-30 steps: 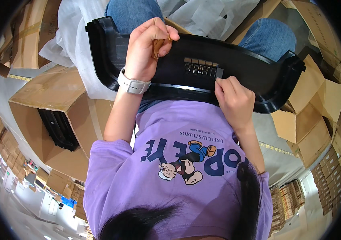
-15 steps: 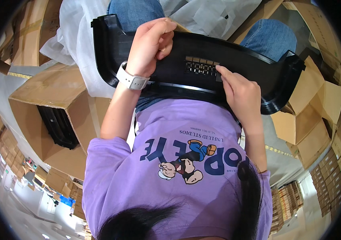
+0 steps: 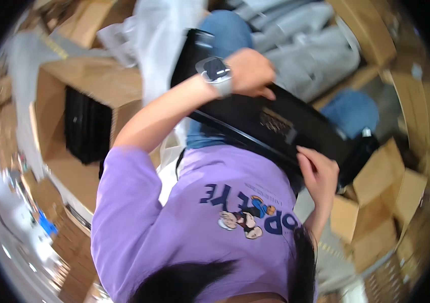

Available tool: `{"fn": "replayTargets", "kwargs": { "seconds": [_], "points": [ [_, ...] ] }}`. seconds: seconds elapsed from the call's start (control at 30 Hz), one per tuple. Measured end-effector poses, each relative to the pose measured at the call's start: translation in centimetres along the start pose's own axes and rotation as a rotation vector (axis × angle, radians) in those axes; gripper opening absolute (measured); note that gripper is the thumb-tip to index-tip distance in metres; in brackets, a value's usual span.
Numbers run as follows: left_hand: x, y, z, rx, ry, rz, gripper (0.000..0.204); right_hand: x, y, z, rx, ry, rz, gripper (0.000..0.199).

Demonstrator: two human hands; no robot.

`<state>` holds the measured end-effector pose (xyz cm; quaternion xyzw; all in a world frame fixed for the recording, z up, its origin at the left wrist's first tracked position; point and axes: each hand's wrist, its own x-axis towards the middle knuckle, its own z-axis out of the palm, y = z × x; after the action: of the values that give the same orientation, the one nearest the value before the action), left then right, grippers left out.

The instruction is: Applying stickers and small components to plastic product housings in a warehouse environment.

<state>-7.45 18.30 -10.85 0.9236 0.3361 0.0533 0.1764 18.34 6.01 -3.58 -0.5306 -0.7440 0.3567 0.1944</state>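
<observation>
A long black plastic panel (image 3: 225, 108) with raised ends lies across my lap, slanting from far left to near right. Near its middle sits a patch of small metallic-looking pieces (image 3: 275, 121), blurred by motion. Over the panel's far edge bends my left hand (image 3: 253, 73), fingers curled; whether anything is inside them is hidden. On that wrist is a watch (image 3: 215, 70) with a pale strap. My right hand (image 3: 321, 169) is at the near edge toward the right end, thumb and forefinger pinched together. What the pinch holds, if anything, is too small to make out.
To the left stands an open cardboard box (image 3: 56, 126) with black panels (image 3: 87, 126) inside. Ahead, grey wrapped pieces (image 3: 316, 55) lie in a large carton. White foam sheeting (image 3: 157, 45) hangs beside my left knee. Another open box (image 3: 376, 202) stands at right.
The view has turned, and the panel now slants more steeply. My left hand has moved along the panel's far edge. My right hand has left the small pieces for the near edge.
</observation>
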Motion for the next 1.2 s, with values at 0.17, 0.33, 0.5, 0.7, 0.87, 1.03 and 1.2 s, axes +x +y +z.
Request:
{"fn": "replayTargets", "kwargs": {
  "seconds": [0.17,0.33,0.5,0.7,0.87,1.03,1.2],
  "points": [
    [1.5,0.5,0.1,-0.030,0.237,0.208,0.037,-0.3,-1.7,-1.9,-0.032,0.298,0.053,0.010],
    [-5.1,3.0,-13.7,0.238,0.442,0.082,0.024,0.0,-5.2,-2.3,-0.045,0.500,-0.250,0.010],
    [-22.9,4.0,-24.5,0.841,0.618,-0.259,0.014,3.6,-6.6,-0.3,0.019,0.380,-0.310,0.009],
    [-47.8,4.7,-18.8,0.848,0.649,-1.153,0.028,6.5,-3.9,3.7,0.117,0.211,-0.271,0.007],
    [-54.9,7.5,-9.0,0.646,0.688,-1.353,0.035,8.7,-3.4,5.6,-0.006,0.110,-0.364,0.007],
    [-55.6,7.3,-2.7,0.575,0.611,-1.380,0.038,10.4,-4.2,7.4,-0.079,-0.010,-0.445,0.005],
    [-56.1,7.5,-1.4,0.528,0.657,-1.355,0.031,10.7,-3.8,9.1,-0.116,-0.047,-0.464,0.004]
  ]
}}
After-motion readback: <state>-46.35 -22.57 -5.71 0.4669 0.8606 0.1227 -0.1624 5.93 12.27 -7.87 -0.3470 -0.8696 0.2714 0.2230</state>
